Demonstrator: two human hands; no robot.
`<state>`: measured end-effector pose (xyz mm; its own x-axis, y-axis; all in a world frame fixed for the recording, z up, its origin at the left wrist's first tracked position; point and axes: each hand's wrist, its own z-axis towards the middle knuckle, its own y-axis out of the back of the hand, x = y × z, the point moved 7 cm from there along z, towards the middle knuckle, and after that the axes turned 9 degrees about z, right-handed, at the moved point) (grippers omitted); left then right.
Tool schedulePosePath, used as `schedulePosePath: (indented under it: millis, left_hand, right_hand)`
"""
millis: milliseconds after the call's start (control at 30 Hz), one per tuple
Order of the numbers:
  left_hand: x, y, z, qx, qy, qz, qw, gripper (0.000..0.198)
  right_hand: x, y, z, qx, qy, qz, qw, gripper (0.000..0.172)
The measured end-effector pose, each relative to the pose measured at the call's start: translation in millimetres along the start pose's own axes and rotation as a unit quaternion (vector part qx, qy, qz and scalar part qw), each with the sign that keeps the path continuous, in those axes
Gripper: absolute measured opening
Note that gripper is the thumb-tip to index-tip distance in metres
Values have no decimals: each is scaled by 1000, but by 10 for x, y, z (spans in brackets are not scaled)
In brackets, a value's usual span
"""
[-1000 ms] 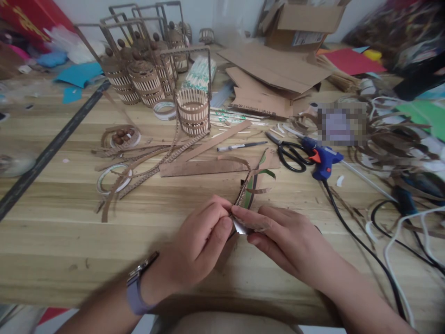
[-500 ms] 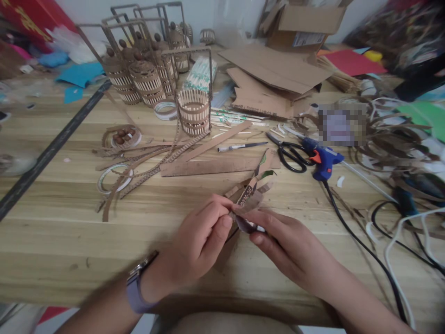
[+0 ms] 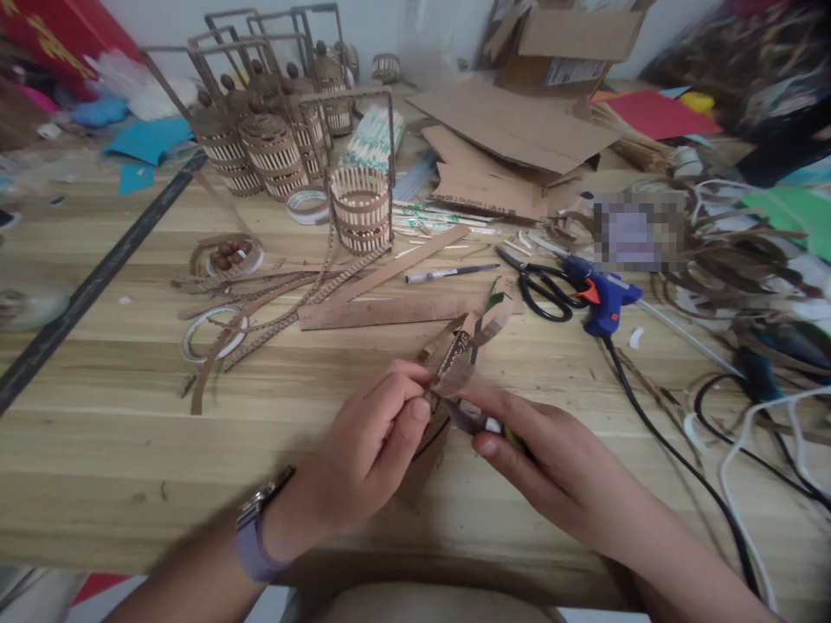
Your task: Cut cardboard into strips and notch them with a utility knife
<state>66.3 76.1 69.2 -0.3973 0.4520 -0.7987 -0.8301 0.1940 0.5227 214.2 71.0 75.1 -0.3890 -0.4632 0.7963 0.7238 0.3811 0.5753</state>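
Note:
Near the table's front, my left hand (image 3: 383,433) is closed on a narrow cardboard strip (image 3: 455,346) with printed lettering. The strip points away from me, and thin peeled ribbons curl up from it. My right hand (image 3: 542,454) grips a small knife (image 3: 466,419); its dark blade lies against the strip just beside my left fingertips. Part of a whitish and yellow-green handle shows between my right fingers, and the rest is hidden in the palm. Beyond the strip, a wider flat cardboard piece (image 3: 389,313) lies on the table.
Black-handled scissors (image 3: 549,290) and a blue glue gun (image 3: 610,298) lie to the right, with cables running forward. A pen (image 3: 451,273) lies ahead. Several lantern-like stick baskets (image 3: 273,156) stand at the back left. Tape rolls (image 3: 214,333) and cardboard sheets (image 3: 512,130) lie around.
My right hand and the knife have shifted slightly right and down. A ribbon on the strip now curls higher, and more of the knife's handle shows. My left hand has hardly moved.

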Motion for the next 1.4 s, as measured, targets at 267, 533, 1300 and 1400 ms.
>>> schedulePosePath:
  millis: [267,533,1300,1400]
  left_hand:
    - [8,-37,18,20,4,-21,1000,18]
    - [-11,-34,33,15,-2,-20,1000,19]
    - [131,-104,-17,50,80,-27,995,22]
    - [193,-152,-39,70,120,-64,988,24]
  right_hand:
    - [7,-32,-11,15,-3,-32,999,36]
    - [7,-22,-5,21,-3,-33,999,36]
    - [-94,27,6,-42,-89,101,990,24]
    - [-89,-24,3,-18,-86,112,990,25]
